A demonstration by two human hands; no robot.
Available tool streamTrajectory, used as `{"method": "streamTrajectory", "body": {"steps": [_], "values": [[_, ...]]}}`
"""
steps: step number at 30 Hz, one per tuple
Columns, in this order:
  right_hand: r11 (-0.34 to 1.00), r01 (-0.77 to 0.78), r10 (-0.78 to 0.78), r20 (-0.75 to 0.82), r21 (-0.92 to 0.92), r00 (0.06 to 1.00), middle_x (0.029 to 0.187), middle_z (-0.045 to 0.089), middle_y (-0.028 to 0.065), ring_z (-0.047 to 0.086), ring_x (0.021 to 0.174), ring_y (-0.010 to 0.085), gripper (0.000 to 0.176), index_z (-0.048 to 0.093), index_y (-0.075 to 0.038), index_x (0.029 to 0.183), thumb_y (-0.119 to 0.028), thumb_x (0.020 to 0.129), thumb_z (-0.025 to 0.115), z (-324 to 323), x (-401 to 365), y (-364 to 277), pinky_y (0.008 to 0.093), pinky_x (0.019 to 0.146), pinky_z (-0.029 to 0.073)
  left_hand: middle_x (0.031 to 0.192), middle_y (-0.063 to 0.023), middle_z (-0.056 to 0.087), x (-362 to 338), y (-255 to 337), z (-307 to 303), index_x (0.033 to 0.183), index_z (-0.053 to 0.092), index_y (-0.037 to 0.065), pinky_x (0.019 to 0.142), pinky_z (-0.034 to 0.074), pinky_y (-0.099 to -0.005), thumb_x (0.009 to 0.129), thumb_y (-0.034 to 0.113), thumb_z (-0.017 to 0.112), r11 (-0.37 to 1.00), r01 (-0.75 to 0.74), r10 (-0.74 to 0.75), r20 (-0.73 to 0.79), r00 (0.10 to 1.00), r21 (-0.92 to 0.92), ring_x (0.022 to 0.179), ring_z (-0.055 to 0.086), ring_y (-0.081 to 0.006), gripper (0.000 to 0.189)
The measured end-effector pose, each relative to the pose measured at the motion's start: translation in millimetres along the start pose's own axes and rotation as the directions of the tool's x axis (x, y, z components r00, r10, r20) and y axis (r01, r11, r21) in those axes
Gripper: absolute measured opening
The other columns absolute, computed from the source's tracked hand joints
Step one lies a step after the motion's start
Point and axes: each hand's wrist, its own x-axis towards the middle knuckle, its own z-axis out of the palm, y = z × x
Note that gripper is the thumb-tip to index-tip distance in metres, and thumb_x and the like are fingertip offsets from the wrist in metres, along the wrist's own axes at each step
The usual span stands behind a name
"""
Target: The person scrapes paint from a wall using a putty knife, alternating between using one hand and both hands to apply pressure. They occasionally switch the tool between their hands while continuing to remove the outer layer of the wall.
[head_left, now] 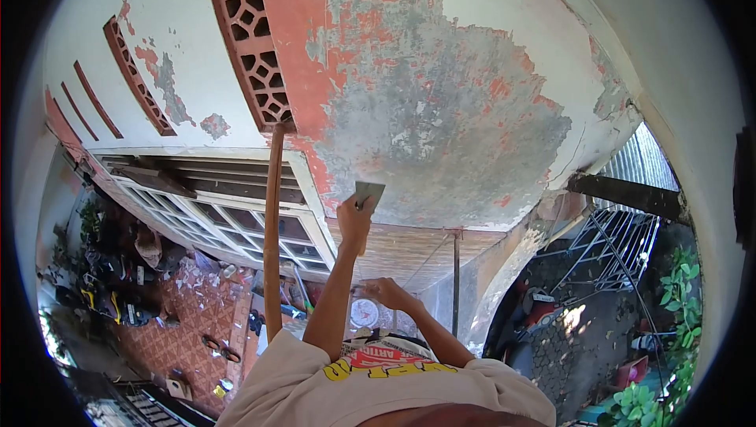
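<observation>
My left hand (pixel 354 220) is raised and closed around a scraper (pixel 370 192) with a flat, wide metal blade. The blade is at the lower part of a peeling wall patch (pixel 441 120), where grey plaster and remnants of red paint show between areas of white paint. Lower down, in front of my chest, is my right hand (pixel 386 293), its fingers stretched to the left and somewhat apart. I see nothing held in it.
A wooden pole (pixel 273 230) stands upright at my left, before a white-framed window (pixel 228 222). Far below are a tiled floor (pixel 177 313) with paint flakes and a round white lid or bucket (pixel 364 313). A metal frame (pixel 606 250) and plants (pixel 681 297) lie to the right.
</observation>
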Motion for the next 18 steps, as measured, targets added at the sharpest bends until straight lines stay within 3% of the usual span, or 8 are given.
{"method": "streamTrajectory", "body": {"steps": [2, 5, 8, 9, 12, 13, 16, 18], "values": [[1.0, 0.01, -0.01, -0.014, 0.021, 1.0, 0.119, 0.07, 0.0231, 0.07, 0.1, 0.0297, 0.043, 0.063, 0.004, 0.128, -0.029, 0.1, 0.062, 6, 0, 1, 0.0373, 0.09, 0.052, 0.07, -0.0223, 0.067, 8, 14, -7, 0.083, 0.068, -0.003, 0.063, 0.05, -0.0465, 0.089, 0.024, 0.071, 0.999, -0.032, 0.032, -0.008, 0.999, -0.012, 0.069, 0.068, -0.0409, 0.027], [0.997, 0.06, -0.059, -0.021, 0.043, 0.998, 0.118, 0.07, 0.0225, 0.07, 0.098, 0.0279, 0.042, 0.062, 0.004, 0.129, -0.028, 0.102, 0.06, 11, -6, -2, 0.036, 0.09, 0.052, 0.064, -0.0178, 0.066, 18, 33, -18, 0.092, 0.073, -0.003, 0.058, 0.053, -0.0405, 0.087, 0.022, 0.075, 0.877, -0.29, 0.373, -0.162, 0.914, 0.382, 0.061, 0.069, -0.0326, 0.025], [0.993, 0.074, -0.073, -0.007, 0.096, 0.997, 0.116, 0.071, 0.0218, 0.07, 0.098, 0.0247, 0.04, 0.061, 0.003, 0.131, -0.027, 0.103, 0.058, 3, -8, -12, 0.0354, 0.089, 0.053, 0.062, -0.0189, 0.064, 29, 47, -31, 0.094, 0.074, -0.003, 0.062, 0.052, -0.044, 0.084, 0.021, 0.076, 0.813, -0.36, 0.48, -0.177, 0.859, 0.458, 0.064, 0.068, -0.0399, 0.027], [0.99, 0.067, -0.068, 0.001, 0.122, 0.998, 0.115, 0.072, 0.0216, 0.07, 0.098, 0.0236, 0.04, 0.061, 0.002, 0.132, -0.026, 0.104, 0.057, -1, -9, -18, 0.0353, 0.088, 0.053, 0.088, -0.0208, 0.072, 29, 60, -38, 0.095, 0.074, -0.003, 0.076, 0.054, -0.0453, 0.084, 0.022, 0.078, 0.889, -0.228, 0.291, -0.107, 0.951, 0.397, 0.089, 0.07, -0.04, 0.027], [0.976, 0.052, -0.046, -0.035, 0.21, 0.998, 0.111, 0.072, 0.02, 0.068, 0.099, 0.0204, 0.039, 0.058, 0.001, 0.136, -0.022, 0.104, 0.055, -22, -18, -52, 0.0347, 0.09, 0.054, 0.131, -0.0211, 0.061, 26, 64, -43, 0.097, 0.076, -0.002, 0.1, 0.044, -0.0506, 0.084, 0.023, 0.079, 0.74, -0.454, 0.603, -0.191, 0.775, 0.496, 0.126, 0.052, -0.0436, 0.028], [0.953, 0.044, -0.037, -0.028, 0.3, 0.999, 0.109, 0.072, 0.0177, 0.068, 0.1, 0.02, 0.04, 0.055, -0.001, 0.14, -0.02, 0.105, 0.054, -21, -14, -46, 0.0344, 0.09, 0.055, 0.154, -0.0162, 0.041, 30, 69, -47, 0.099, 0.076, -0.002, 0.113, 0.03, -0.0556, 0.083, 0.025, 0.08, 0.823, -0.437, 0.516, -0.157, 0.842, 0.363, 0.143, 0.028, -0.0464, 0.032], [0.956, 0.059, -0.042, -0.068, 0.287, 0.997, 0.11, 0.071, 0.016, 0.068, 0.101, 0.0199, 0.041, 0.055, 0.0, 0.141, -0.02, 0.105, 0.054, -30, -8, -47, 0.034, 0.09, 0.056, 0.155, -0.0142, 0.041, 23, 94, -56, 0.102, 0.076, -0.002, 0.113, 0.031, -0.0552, 0.084, 0.024, 0.08, 0.85, -0.464, 0.518, -0.237, 0.822, 0.248, 0.143, 0.027, -0.0459, 0.032], [0.944, 0.078, -0.048, -0.099, 0.321, 0.994, 0.11, 0.071, 0.0157, 0.067, 0.101, 0.0195, 0.041, 0.055, 0.001, 0.14, -0.021, 0.105, 0.054, -34, -9, -49, 0.0329, 0.088, 0.057, 0.15, -0.0181, 0.046, 21, 100, -60, 0.101, 0.076, -0.003, 0.111, 0.035, -0.0502, 0.083, 0.023, 0.081, 0.845, -0.433, 0.516, -0.27, 0.813, 0.313, 0.14, 0.036, -0.0445, 0.032]]}}
